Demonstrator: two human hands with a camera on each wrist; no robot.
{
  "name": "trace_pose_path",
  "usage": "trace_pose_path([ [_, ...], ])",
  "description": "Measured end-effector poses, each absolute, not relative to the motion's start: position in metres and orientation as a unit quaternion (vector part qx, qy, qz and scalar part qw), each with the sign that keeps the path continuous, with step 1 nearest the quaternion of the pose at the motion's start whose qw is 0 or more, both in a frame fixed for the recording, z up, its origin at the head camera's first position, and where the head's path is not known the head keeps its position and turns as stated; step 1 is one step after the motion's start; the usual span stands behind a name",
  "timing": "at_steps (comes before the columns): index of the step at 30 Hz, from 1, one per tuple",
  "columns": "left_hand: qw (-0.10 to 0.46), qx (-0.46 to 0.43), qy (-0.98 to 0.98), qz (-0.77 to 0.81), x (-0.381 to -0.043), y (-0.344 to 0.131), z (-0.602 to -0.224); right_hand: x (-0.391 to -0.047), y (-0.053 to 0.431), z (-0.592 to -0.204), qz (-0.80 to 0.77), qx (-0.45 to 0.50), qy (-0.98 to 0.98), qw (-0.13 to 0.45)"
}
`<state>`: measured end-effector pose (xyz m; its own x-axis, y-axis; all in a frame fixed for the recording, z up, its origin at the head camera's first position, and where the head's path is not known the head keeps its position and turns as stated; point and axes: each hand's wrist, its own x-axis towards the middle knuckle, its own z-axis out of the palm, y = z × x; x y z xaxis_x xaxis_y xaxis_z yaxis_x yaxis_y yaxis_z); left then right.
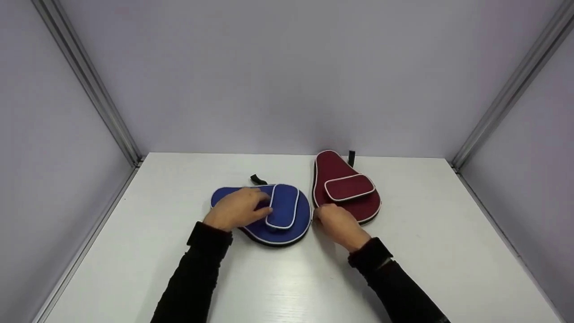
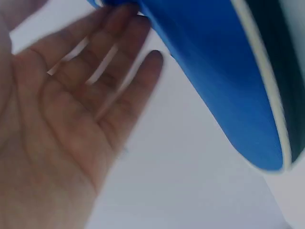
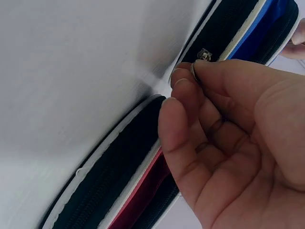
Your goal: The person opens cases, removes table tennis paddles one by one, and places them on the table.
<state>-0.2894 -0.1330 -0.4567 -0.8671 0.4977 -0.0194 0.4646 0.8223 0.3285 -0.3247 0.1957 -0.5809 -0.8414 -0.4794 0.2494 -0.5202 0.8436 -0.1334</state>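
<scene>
A blue paddle-shaped zip case (image 1: 301, 224) with white piping lies on the white table, its narrow end to the left. Over that narrow part is my left hand (image 1: 240, 208), its fingers fairly straight and touching the case beside the raised pocket (image 1: 283, 206). At the rounded end, my right hand (image 1: 338, 224) pinches the metal zipper pull (image 3: 193, 71) between thumb and forefinger. The zipper slider (image 3: 205, 55) sits on the dark side band of the blue case. The left fingertips (image 2: 138, 21) meet the blue fabric in the left wrist view.
Close on the right lies a matching dark red case (image 1: 329, 168), narrow end toward the back wall, with its own pocket (image 1: 350, 187). Black straps (image 1: 351, 158) stick out from both cases. Pale panels with metal corner posts (image 1: 85, 76) enclose the table.
</scene>
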Motion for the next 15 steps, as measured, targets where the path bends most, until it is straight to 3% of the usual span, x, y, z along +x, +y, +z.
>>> trace_pose_path([
  [9,0.037,0.334,0.940,0.064,-0.309,-0.176,-0.468,-0.319,0.194,-0.568,0.114,0.263,-0.954,0.084],
  [15,0.074,0.365,0.927,0.051,-0.317,-0.196,-0.481,-0.325,0.200,-0.577,0.115,0.266,-0.954,0.084],
])
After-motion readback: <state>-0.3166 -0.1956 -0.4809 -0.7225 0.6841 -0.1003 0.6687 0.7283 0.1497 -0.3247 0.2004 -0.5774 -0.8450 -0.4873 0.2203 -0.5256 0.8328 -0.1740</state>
